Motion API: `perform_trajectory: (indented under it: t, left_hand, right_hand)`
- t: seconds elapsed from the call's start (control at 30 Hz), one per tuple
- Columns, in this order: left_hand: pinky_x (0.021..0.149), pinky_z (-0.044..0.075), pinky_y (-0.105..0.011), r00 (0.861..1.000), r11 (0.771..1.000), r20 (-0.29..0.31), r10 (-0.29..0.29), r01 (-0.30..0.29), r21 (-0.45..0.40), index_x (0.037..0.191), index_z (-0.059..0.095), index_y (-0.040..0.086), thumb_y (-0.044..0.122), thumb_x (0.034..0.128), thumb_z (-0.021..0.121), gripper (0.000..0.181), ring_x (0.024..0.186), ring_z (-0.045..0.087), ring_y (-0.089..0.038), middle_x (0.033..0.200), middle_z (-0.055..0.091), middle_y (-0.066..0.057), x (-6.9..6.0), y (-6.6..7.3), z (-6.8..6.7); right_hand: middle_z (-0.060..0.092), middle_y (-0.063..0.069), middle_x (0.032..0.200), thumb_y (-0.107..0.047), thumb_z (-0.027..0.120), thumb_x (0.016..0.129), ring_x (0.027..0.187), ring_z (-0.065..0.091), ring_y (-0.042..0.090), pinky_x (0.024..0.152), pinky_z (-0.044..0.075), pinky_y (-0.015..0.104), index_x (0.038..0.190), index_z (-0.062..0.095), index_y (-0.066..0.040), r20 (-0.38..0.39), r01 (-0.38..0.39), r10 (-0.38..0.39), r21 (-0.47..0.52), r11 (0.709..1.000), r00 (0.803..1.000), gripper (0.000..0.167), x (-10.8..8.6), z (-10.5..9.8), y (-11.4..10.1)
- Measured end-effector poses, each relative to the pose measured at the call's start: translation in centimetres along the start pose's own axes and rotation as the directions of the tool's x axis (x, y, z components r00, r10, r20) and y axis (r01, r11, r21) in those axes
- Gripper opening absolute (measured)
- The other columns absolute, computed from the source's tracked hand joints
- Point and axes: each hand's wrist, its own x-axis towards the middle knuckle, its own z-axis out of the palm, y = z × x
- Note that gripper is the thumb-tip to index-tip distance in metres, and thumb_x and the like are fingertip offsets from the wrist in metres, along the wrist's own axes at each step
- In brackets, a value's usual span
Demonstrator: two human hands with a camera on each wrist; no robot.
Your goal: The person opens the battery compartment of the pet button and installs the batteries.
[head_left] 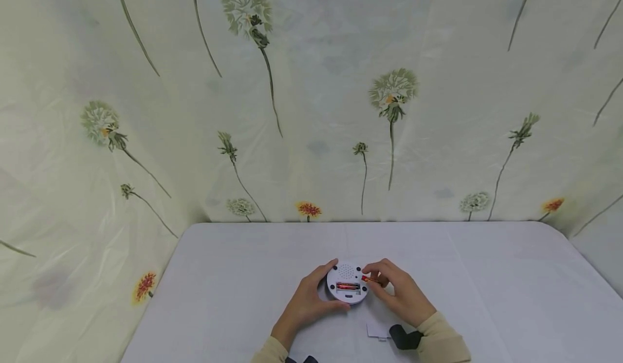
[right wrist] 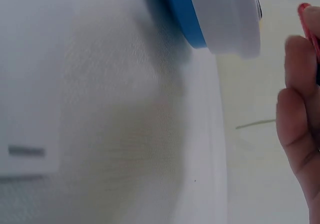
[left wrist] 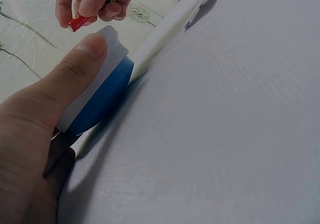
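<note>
At white tbl (head_left: 219, 298), L hand (head_left: 307, 300) gripping 1 round device (head_left: 346, 271), R hand (head_left: 401, 294) pinching 1 red batt. (head_left: 365, 278)

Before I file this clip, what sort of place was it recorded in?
Probably a makeshift indoor recording space: dandelion-print sheeting lines the back and sides around a pale-topped table, where the left hand holds a small round device. The sheeting hides whatever lies beyond.
</note>
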Motion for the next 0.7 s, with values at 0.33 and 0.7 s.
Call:
perform_trajectory:
  t: [0.33, 0.7]
  left_hand:
    - [0.112, 0.037, -0.035, 1.0, 1.0, -0.001, 0.005, -0.005, -0.017, 0.145, 0.037, 0.026, 0.053, 0.0639, 0.079, 0.096, 0.134, 0.041, -0.008, 0.142, 0.045, 0.012, 0.0, 0.1, -0.1]
    - [0.111, 0.038, -0.035, 1.0, 1.0, 0.002, 0.016, -0.016, -0.001, 0.145, 0.037, 0.025, 0.055, 0.064, 0.078, 0.096, 0.133, 0.042, -0.008, 0.142, 0.046, 0.011, 0.0, 0.2, -0.1]
  right_hand:
    - [0.057, -0.013, 0.093, 0.004, 0.073, 0.076, 0.082, 0.056, -0.001, 0.07, 0.053, 0.018, 0.09, 0.06, -0.022, 0.022, 0.052, -0.053, 0.041, 0.998, 0.998, 0.032, 0.2, 0.8, -0.6]
    - [0.059, -0.009, 0.093, 0.01, 0.073, 0.072, 0.083, 0.059, 0.003, 0.071, 0.054, 0.018, 0.089, 0.061, -0.018, 0.033, 0.128, -0.13, 0.063, 0.99, 0.991, 0.035, 0.3, 1.0, -1.2]
